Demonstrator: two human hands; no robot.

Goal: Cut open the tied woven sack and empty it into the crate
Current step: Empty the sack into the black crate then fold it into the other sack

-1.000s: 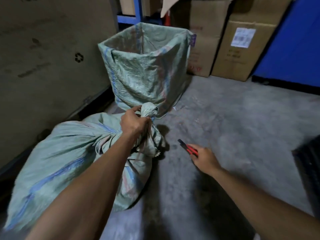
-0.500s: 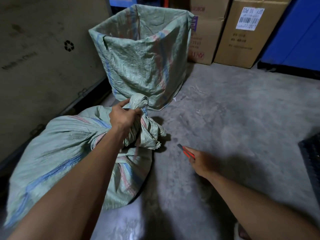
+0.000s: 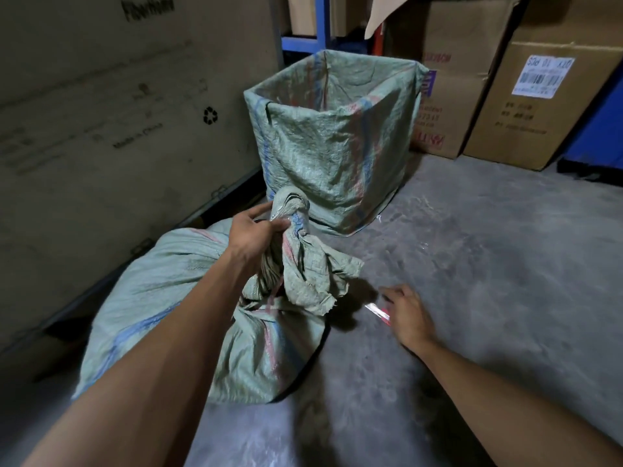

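A full green woven sack (image 3: 161, 298) with blue and red stripes lies on the concrete floor. Its neck (image 3: 290, 230) is tied into a knot and pulled upward. My left hand (image 3: 253, 234) grips the neck just below the knot. My right hand (image 3: 408, 315) is low, to the right of the sack, closed on a red utility knife (image 3: 377, 311) whose blade points left toward the sack. The knife is blurred and does not touch the fabric. Behind the sack stands a square crate (image 3: 337, 153) lined with a similar woven sack, open at the top.
A large cardboard carton (image 3: 118, 112) walls off the left side. Brown cardboard boxes (image 3: 526, 102) stand at the back right, beside a blue panel (image 3: 603, 129). A blue shelf frame (image 3: 303, 45) is behind the crate. Bare concrete floor (image 3: 488, 264) stretches to the right.
The view has tilted up slightly. My left hand keeps its hold on the sack's neck. My right hand with the knife has shifted a little closer to the sack.
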